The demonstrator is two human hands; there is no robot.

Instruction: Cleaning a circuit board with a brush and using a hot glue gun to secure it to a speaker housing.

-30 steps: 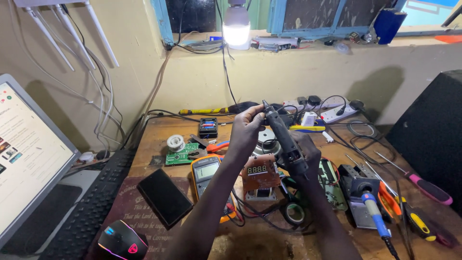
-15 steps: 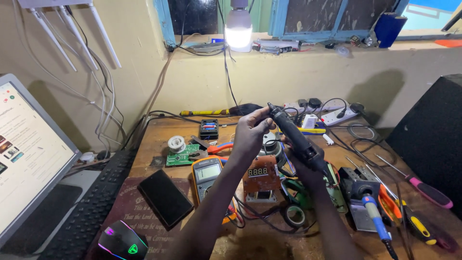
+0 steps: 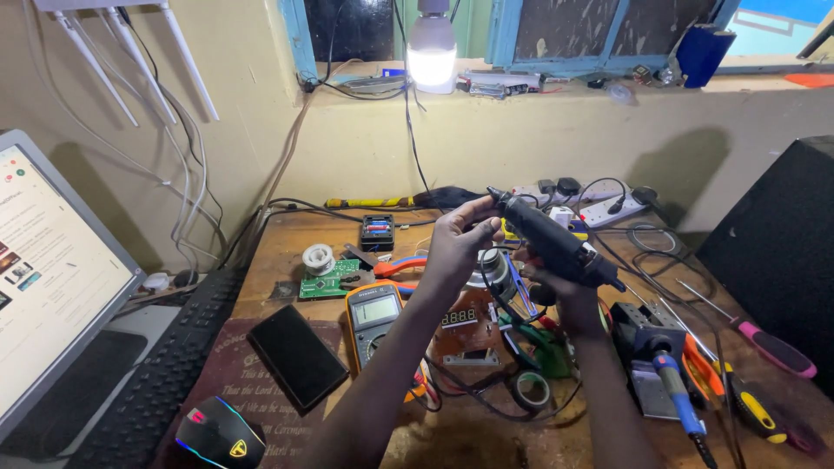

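rotary tool: black rotary tool point(image 3: 553, 242) held above bench point(image 3: 469, 434) centre, tilted, tip toward 10 o'clock
left hand: left hand point(image 3: 459, 247), fingers pinched shut on the tool's tip end
right hand: right hand point(image 3: 565, 291), fingers wrapped around the tool body from below
under hands: circuit board with digit display point(image 3: 460, 326), yellow multimeter point(image 3: 373, 313) at 9 o'clock of it
other: black phone point(image 3: 297, 357) at 8 o'clock of the hands; blue-handled soldering iron point(image 3: 676, 393) at 4 o'clock; tape roll point(image 3: 530, 388) near front edge

Both forearms raised, converging. Left hand point(image 3: 456, 243) fingers pinched upward; right hand point(image 3: 565, 291) clenched, palm up.
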